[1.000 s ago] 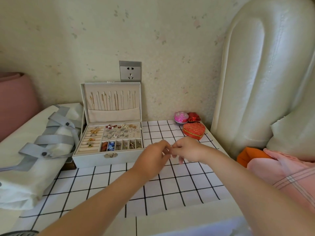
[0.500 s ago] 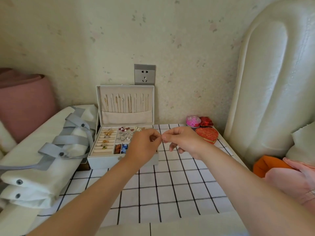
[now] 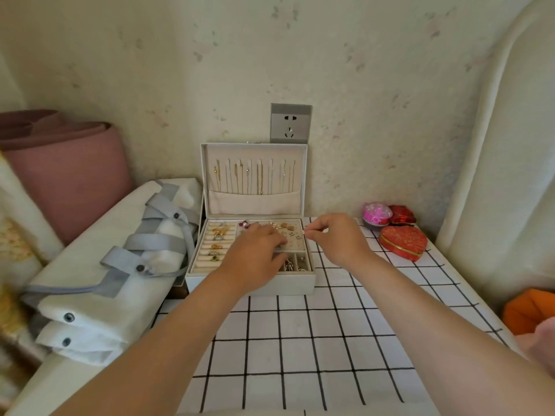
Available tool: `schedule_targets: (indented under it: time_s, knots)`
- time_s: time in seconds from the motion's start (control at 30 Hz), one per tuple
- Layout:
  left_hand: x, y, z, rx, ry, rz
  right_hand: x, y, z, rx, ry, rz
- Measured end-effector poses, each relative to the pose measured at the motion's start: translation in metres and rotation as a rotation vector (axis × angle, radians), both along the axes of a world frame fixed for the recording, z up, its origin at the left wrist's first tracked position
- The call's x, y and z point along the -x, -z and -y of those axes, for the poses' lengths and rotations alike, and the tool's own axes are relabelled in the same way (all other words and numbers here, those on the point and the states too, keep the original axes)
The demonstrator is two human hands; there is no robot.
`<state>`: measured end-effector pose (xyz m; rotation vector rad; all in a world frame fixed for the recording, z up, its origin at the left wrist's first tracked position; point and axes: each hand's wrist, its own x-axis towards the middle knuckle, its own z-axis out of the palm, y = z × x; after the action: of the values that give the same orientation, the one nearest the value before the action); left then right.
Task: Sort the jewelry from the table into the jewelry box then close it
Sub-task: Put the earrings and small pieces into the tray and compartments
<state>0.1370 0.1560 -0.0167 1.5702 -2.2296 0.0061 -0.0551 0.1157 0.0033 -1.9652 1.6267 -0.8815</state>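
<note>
Left hand (image 3: 258, 250) over open jewelry box (image 3: 249, 284), right hand (image 3: 336, 238) beside.

White counter (image 3: 300, 340) with black grid; cream jewelry box (image 3: 249, 284); red patterned heart tin (image 3: 402, 243); pink round tin (image 3: 375, 214); grey socket (image 3: 290, 124); mauve roll (image 3: 69, 169).

Open jewelry box (image 3: 249, 283), lid upright. Left hand (image 3: 255, 253) over earring tray (image 3: 295, 235); right hand (image 3: 339, 238) pinching tiny pale item (image 3: 305, 233) beside rim.
</note>
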Motion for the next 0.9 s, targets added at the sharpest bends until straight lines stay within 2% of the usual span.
schedule_targets:
  time_s: [0.13, 0.47, 0.7, 0.9]
  knots:
    - [0.000, 0.008, 0.006, 0.045, 0.053, 0.075, -0.009, 0.009, 0.002, 0.017, -0.019, -0.192]
    - [0.003, 0.014, 0.010, 0.060, 0.079, 0.060, -0.008, 0.009, -0.003, 0.208, -0.173, -0.429]
    - [0.005, 0.015, 0.007, 0.084, 0.091, 0.051, -0.003, 0.012, -0.009, 0.269, -0.210, -0.442]
    - [0.008, 0.013, 0.004, 0.024, 0.129, 0.060, -0.003, 0.011, -0.013, 0.249, -0.236, -0.486]
